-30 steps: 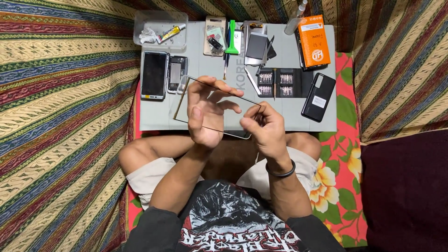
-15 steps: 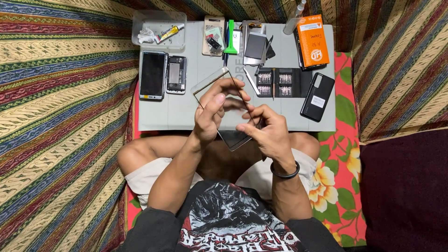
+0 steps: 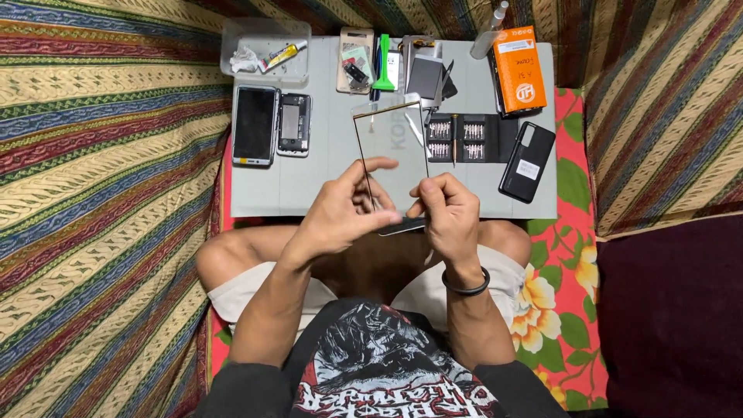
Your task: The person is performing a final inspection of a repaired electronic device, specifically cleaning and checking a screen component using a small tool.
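A grey work mat [image 3: 325, 178] lies flat on a striped woven cloth [image 3: 101, 193], with a red floral cloth [image 3: 573, 186] showing along its right edge. On the mat, left side: a phone [image 3: 255, 125] lying screen up and, just beside it, an opened phone body [image 3: 294, 124]. At the far left corner: a clear plastic box [image 3: 265, 49] holding a small tube. Along the far edge: a green scraper [image 3: 383, 75] and a dark flat part [image 3: 425, 77]. Right of centre: an open black case of screwdriver bits [image 3: 464, 138]. Far right: an orange box [image 3: 519, 69] and a black phone [image 3: 527, 161] lying back up.
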